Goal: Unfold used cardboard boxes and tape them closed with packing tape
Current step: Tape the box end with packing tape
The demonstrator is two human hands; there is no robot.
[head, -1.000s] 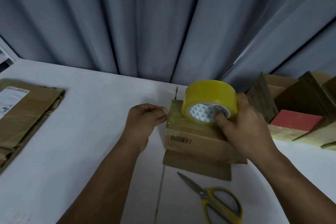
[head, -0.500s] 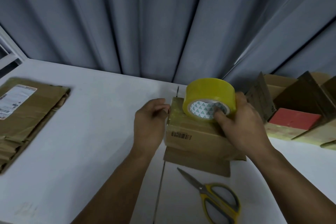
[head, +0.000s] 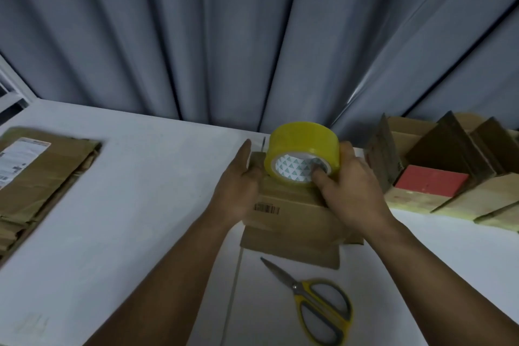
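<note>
A small brown cardboard box (head: 292, 213) with a barcode on its near side stands in the middle of the white table (head: 134, 205). On its top sits a yellow roll of packing tape (head: 302, 146), standing on edge. My right hand (head: 351, 191) grips the roll, thumb inside the white core and fingers over the outside. My left hand (head: 238, 182) lies against the box's left side with straight fingers, pressing the top left edge.
Yellow-handled scissors (head: 314, 300) lie on the table just in front of the box. A stack of flattened cardboard boxes (head: 36, 185) lies at the left. Open boxes (head: 449, 166), one with a red item inside, stand at the right. A grey curtain hangs behind.
My left hand has gone from curled fingertips at the box's top left edge to straight fingers laid flat along its side. The tape roll and right hand stay on top of the box.
</note>
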